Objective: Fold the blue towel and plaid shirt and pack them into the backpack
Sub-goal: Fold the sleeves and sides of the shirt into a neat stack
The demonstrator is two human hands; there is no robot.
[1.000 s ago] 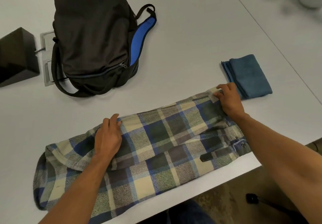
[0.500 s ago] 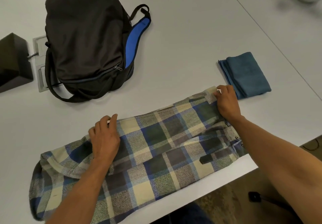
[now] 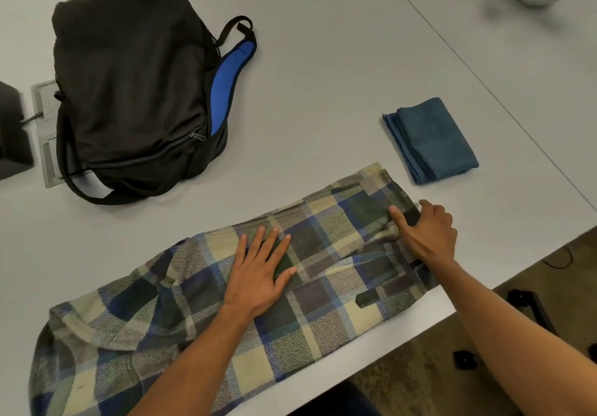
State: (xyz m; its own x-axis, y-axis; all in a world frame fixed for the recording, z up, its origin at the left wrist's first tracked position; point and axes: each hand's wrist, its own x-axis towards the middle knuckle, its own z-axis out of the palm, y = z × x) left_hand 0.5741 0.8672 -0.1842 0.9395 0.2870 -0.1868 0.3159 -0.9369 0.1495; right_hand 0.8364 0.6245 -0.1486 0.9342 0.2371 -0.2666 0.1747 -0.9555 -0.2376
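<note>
While it lies as a long band along the near edge of the surface, the shirt sits under both hands.

Shirt: blue, cream and grey plaid flannel shirt [image 3: 323, 289], soft woven cloth with a twill grain, folded lengthwise into a long strip that runs from near left to far right; its near-left end is rumpled and rounded, and its right end reaches close to the surface's edge.

Towel: blue terry towel [image 3: 433, 140], folded into a neat thick rectangle with stacked layers showing along its left side; it rests flat just beyond the shirt's right end, apart from it.

Backpack: black soft fabric backpack [image 3: 129, 86] with a bright blue padded strap lining, lying flat at far left, slack and creased, its front zip closed; well apart from the shirt.

Surface: smooth pale grey surface [image 3: 323, 76], matte, with a thin seam running diagonally at right.

Left hand [image 3: 261, 273]: palm down on the middle of the shirt, fingers spread flat and pressing the cloth, holding nothing.

Right hand [image 3: 426, 231]: at the shirt's right end, fingers curled over the edge of the cloth with the thumb on top, gripping a fold.
</note>
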